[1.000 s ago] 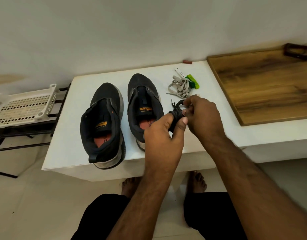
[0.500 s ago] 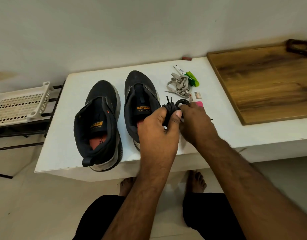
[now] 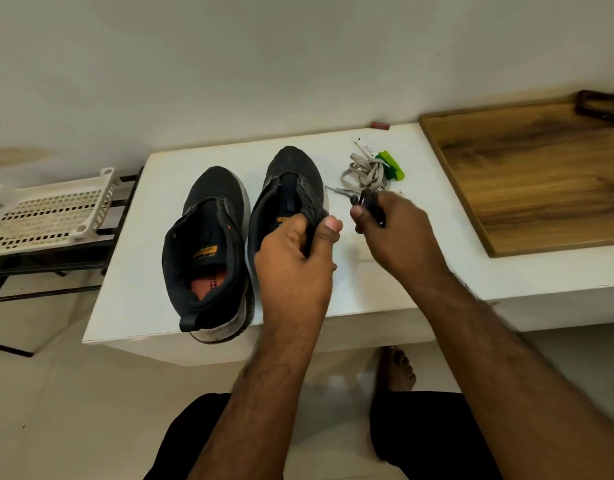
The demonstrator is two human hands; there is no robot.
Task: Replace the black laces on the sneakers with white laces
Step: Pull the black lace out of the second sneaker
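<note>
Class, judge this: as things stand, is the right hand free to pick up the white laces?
Probably not yet. The right hand grips a black lace bundle, though the white laces lie unobstructed just beyond it.

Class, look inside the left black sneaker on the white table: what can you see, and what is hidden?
Inside the left black sneaker lie an orange-red insole and a yellow label on its tongue. No lace shows on it. The toe end of its inside is too dark to see.

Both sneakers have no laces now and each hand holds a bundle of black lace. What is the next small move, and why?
Probably set both black bundles down on the white table and pick up the pale laces. The left hand and right hand are both full, both sneakers look unlaced, and the pale laces lie untouched.
</note>
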